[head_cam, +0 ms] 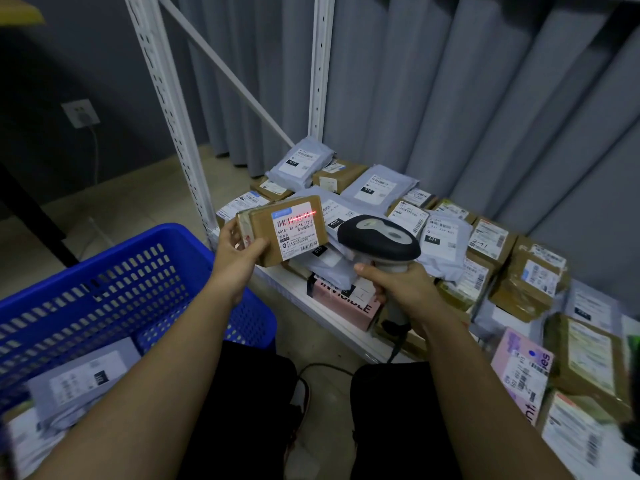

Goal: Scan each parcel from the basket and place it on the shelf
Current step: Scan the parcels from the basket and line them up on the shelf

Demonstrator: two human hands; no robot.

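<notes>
Parcel [282,231] under scanner [379,239] beam, hand-held

Parcels [398,209] crowd the shelf [298,289]; open air lies above them, between the white uprights [173,109].

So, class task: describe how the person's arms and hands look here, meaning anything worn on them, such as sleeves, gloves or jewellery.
Both forearms are bare right up to the bottom edge of the picture, with no sleeve in view. The left hand and the right hand wear no gloves. No watch, ring or wristband shows on either one.
</notes>
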